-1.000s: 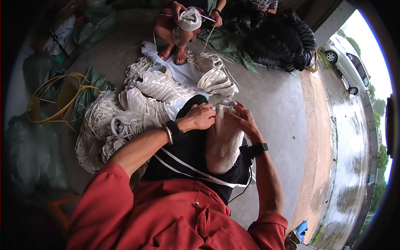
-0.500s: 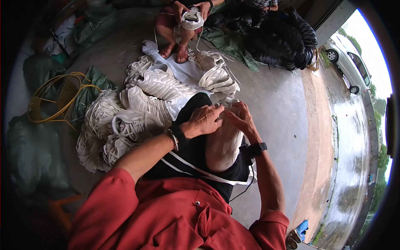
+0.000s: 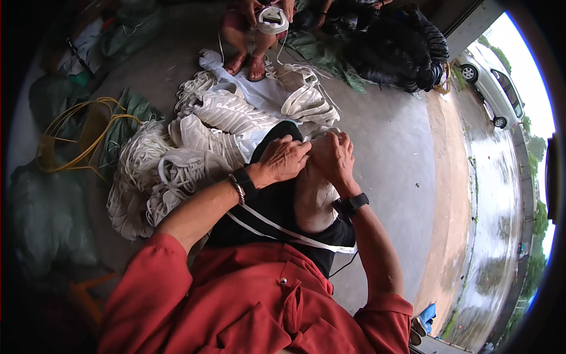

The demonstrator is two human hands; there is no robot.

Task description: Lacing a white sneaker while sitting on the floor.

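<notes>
A whitish shoe upper (image 3: 313, 203) lies lengthwise over my raised knee, on black cloth. My left hand (image 3: 284, 159) is closed, with its bent fingertips at the upper's far left edge. My right hand (image 3: 334, 154) is curled over the far end, back of the hand upward, gripping there. Just what the fingertips pinch is hidden under the hands. Beyond my knee spreads a heap of white shoe uppers (image 3: 227, 115), some nested in rows. Bundles of white laces (image 3: 144, 147) hang from the pile at the left.
Across the heap another person holds a white shoe upper (image 3: 272, 21). A yellow wire frame (image 3: 82, 141) and green sacks (image 3: 50, 212) stand at the left. Black nested pieces (image 3: 395, 56) are piled at the far right. Outside on wet ground is a parked car (image 3: 492, 82).
My right hand has rolled over and moved left across the upper's far end, covering more of it. My left hand has shifted slightly. The other person's hands have moved a little higher in view.
</notes>
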